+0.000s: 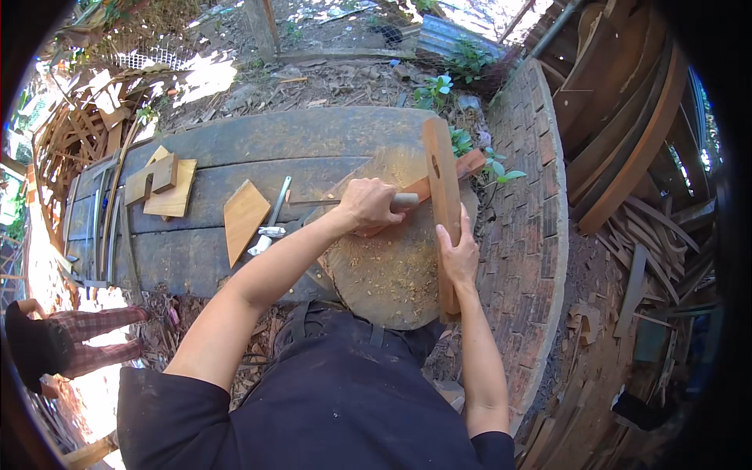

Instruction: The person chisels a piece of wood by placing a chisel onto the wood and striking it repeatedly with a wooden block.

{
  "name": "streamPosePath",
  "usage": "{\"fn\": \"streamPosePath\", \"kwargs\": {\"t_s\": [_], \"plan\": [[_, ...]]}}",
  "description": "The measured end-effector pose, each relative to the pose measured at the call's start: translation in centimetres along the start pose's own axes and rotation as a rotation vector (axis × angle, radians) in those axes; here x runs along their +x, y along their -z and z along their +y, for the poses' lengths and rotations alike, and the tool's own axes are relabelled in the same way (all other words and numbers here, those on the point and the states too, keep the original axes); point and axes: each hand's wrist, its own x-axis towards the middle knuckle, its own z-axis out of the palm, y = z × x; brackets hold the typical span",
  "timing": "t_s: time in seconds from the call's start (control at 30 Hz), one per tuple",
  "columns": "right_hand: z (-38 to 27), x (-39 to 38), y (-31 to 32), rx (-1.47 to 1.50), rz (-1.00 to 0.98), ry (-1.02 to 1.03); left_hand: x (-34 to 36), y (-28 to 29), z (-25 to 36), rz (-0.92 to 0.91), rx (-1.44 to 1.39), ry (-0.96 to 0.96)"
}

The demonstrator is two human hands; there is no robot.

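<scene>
Sawdust and chips cover the round stump block [384, 274] under both my hands. My left hand [368, 205] is closed tight around the handle of a hatchet-like chopping tool [427, 188], whose reddish head pokes out just past the wooden slat [443, 204]. My right hand [459, 254] is wrapped around that slat near its lower half, thumb side against the edge, holding it standing on the block; a small slot shows near its top end. To do this well, I judge the right fingers should stay well below the cutting line, the slat's foot planted firmly on the stump, and the strokes short and shallow along the grain. Off to the left of my left hand, on the dark plank bench [235, 149], lie a diamond-shaped board [244, 218], a metal tool [272, 227] and stacked offcuts [160, 186].
</scene>
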Motion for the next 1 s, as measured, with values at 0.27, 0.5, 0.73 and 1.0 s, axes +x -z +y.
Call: {"fn": "streamPosePath", "kwargs": {"t_s": [0.27,0.5,0.73,1.0], "plan": [[-2.7,1.9,-0.1,0.059,-0.034,0.032,-0.6,-0.5,-0.2,0.184,0.048,0.230],[-1.4,2.1,-2.0,-0.006,-0.155,0.032,-0.4,4.5,-2.6,0.290,-0.651,0.185],[-1.6,1.7,-1.9,-0.027,-0.153,0.026,2.3,9.4,0.3,0.384,-1.257,-0.095],[-1.9,1.6,-1.7,-0.039,-0.183,-0.031,4.6,6.5,1.1,0.658,-1.200,-0.035]]}}
